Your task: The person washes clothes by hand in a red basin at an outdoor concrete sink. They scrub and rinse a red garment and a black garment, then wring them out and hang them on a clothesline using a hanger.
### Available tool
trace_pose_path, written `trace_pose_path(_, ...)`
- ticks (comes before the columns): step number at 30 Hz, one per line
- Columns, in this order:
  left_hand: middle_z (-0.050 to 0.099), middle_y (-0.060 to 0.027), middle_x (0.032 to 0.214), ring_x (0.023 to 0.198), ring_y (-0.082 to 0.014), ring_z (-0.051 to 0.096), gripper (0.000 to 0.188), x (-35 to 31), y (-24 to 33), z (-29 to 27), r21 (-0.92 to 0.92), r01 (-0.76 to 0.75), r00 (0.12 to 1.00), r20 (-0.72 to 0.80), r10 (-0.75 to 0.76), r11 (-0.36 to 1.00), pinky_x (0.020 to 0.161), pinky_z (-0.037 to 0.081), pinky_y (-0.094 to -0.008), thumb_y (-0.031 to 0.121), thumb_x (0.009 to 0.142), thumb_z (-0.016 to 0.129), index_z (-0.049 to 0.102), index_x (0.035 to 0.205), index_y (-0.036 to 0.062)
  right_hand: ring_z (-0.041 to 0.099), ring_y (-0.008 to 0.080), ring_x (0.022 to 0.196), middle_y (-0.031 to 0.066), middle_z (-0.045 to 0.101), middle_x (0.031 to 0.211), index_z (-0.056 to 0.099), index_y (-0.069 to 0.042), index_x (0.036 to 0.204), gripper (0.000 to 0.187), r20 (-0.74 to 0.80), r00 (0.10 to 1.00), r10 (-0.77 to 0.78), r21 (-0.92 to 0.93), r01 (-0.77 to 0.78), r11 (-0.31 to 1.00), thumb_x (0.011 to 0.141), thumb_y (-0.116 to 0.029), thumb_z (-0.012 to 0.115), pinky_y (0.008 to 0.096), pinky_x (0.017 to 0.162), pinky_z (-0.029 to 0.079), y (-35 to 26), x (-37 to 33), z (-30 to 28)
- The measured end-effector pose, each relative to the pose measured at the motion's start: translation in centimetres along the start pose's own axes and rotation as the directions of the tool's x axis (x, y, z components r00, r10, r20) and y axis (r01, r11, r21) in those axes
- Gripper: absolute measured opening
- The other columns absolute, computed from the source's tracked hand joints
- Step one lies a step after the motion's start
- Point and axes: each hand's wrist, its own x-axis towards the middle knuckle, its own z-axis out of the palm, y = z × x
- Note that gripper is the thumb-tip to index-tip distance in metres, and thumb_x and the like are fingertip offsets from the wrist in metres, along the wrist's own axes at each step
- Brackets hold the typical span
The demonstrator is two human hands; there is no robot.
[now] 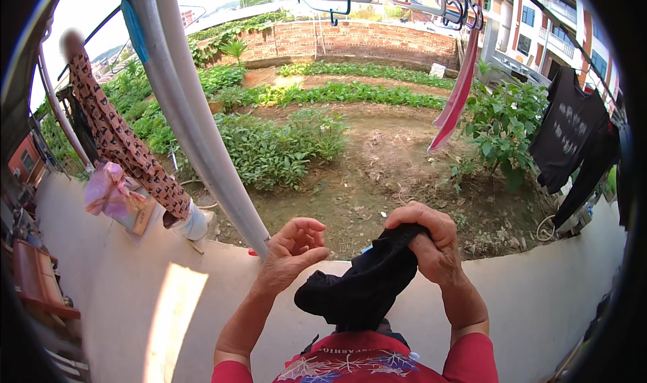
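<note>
A bunched piece of black cloth, seemingly a small garment (pixel 364 282), hangs in front of my red shirt. My right hand (pixel 435 238) grips it by its upper edge, fingers curled over the top and thumb at the side. The cloth droops down and to the left from there, and its exact kind does not show. My left hand (pixel 294 253) is raised just left of the cloth, apart from it. Its fingers are half bent, with a gap between them and the thumb, and nothing is in them.
A metal pole (pixel 195 120) slants down close to my left hand. Overhead hang several hangers (pixel 438 2) and a pink-and-white strip of cloth (pixel 457 106). A patterned garment (pixel 121 133) is at left, a dark shirt (pixel 569 127) at right. Beyond the concrete floor (pixel 526 302) lies a garden.
</note>
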Motion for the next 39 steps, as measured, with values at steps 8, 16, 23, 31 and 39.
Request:
trace_pose_path(8,0.053,-0.0084,0.109,0.099,-0.0191,0.051,0.055,-1.0,-11.5,6.2,0.544,-0.091,0.952,-0.199,0.234,0.834,0.084,0.041,-0.0346,0.021,0.074,0.074,0.046,0.119,0.0067,0.058,0.0244,0.062,0.0117,0.052,0.083,0.060,-0.003,0.097,0.032,-0.244,0.947,-0.210,-0.460,0.078,0.884,0.067,0.007,0.050,0.0329,0.055,0.047,-0.2,0.8,0.7)
trace_pose_path(16,0.054,-0.0019,0.095,0.085,-0.0090,0.052,0.028,0.6,-17.0,5.9,-0.186,0.269,0.948,-0.120,-0.294,0.945,0.062,0.046,-0.0236,0.020,0.085,0.061,0.046,0.106,0.0076,0.059,0.0284,0.075,0.0140,0.056,0.089,0.058,0.000,0.095,0.033,-0.179,0.974,-0.140,-0.411,0.056,0.910,0.066,0.011,0.047,0.0341,0.065,0.049,0.8,0.7,0.7)
trace_pose_path(23,0.053,-0.0004,0.093,0.083,-0.0086,0.052,0.039,1.6,-13.3,5.1,-0.132,0.160,0.933,-0.304,-0.193,0.978,0.066,0.042,-0.0234,0.032,0.082,0.062,0.048,0.109,0.0079,0.058,0.0282,0.074,0.0127,0.054,0.087,0.060,-0.002,0.096,0.031,-0.165,0.983,-0.078,-0.436,-0.002,0.900,0.067,0.006,0.052,0.0348,0.065,0.049,1.3,-0.2,-0.6)
trace_pose_path(31,0.051,-0.0068,0.103,0.100,-0.0177,0.049,0.028,-0.5,-16.3,4.9,0.265,0.054,0.995,-0.091,-0.031,0.963,0.078,0.043,-0.0313,0.030,0.080,0.067,0.062,0.094,0.0060,0.059,0.0296,0.069,0.0115,0.055,0.085,0.059,-0.005,0.094,0.025,-0.233,0.956,-0.176,-0.454,0.053,0.890,0.070,-0.001,0.054,0.0390,0.059,0.049,2.1,-0.6,-0.6)
trace_pose_path(39,0.056,-0.0028,0.079,0.074,-0.0171,0.052,0.031,1.4,-13.3,-2.3,0.647,-0.026,0.957,-0.204,0.206,0.762,0.069,0.044,-0.0293,0.017,0.065,0.081,0.054,0.073,0.0041,0.059,0.0252,0.079,0.0127,0.059,0.080,0.061,0.000,0.085,0.024,-0.419,0.908,-0.015,-0.386,-0.163,0.908,0.068,0.007,0.044,0.0316,0.074,0.046,4.3,-0.9,-5.5)
